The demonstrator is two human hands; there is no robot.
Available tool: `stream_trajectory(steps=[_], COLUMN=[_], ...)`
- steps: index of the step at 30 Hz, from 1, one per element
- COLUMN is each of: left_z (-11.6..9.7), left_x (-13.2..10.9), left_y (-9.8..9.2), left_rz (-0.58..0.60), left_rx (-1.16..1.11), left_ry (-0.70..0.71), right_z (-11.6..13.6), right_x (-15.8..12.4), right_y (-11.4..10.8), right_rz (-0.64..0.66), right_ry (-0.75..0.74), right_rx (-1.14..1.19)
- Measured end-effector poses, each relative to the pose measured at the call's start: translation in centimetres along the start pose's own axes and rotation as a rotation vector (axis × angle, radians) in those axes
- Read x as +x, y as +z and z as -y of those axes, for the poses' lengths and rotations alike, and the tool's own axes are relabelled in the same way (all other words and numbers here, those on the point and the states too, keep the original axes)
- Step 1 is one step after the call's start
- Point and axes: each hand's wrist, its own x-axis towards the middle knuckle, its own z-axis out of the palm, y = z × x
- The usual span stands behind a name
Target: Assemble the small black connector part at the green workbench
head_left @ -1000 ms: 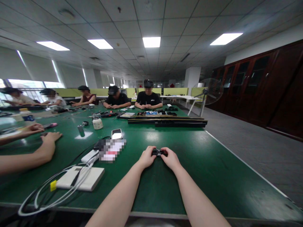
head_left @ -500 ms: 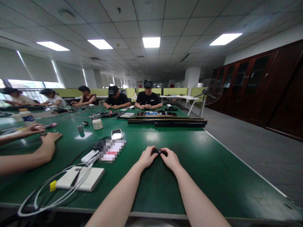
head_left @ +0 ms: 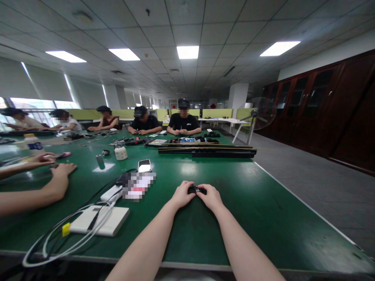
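My left hand [head_left: 182,194] and my right hand [head_left: 211,196] meet over the green table [head_left: 263,218], both pinched on a small black part [head_left: 195,190] held between their fingertips. The part is mostly covered by my fingers, so its shape is unclear. Both forearms reach in from the bottom edge of the view.
A white power bank with looped cables [head_left: 99,221] lies at my left, with a phone [head_left: 144,165] and a white jar [head_left: 120,152] beyond. A neighbour's hands [head_left: 60,173] rest at left. Long black strips [head_left: 206,150] lie across the table; several people sit at the far end.
My hands have drawn slightly closer together around the black part, covering more of it. Little else has moved.
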Motion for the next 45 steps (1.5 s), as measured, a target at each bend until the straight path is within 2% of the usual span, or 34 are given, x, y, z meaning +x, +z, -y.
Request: stream_trajectory(steps=[4, 11, 18, 27, 45], left_z=[0.09, 0.05, -0.19, -0.11, -0.25], left_x=[0.04, 0.07, 0.02, 0.05, -0.06], left_y=[0.13, 0.26, -0.03, 0.1, -0.07], left_rz=[-0.007, -0.022, -0.044, -0.011, -0.013], left_rx=[-0.037, -0.109, -0.064, -0.047, -0.059], left_ry=[0.01, -0.078, 0.003, -0.024, -0.032], right_z=[0.12, 0.42, 0.28, 0.39, 0.13], right_x=[-0.01, -0.17, -0.09, -0.17, 0.08], right_y=[0.02, -0.23, -0.14, -0.09, -0.21], right_rz=[0.004, 0.007, 0.008, -0.006, -0.184], right_ry=[0.02, 0.02, 0.009, -0.023, 0.068], right_rx=[-0.053, -0.063, -0.064, -0.072, 0.06])
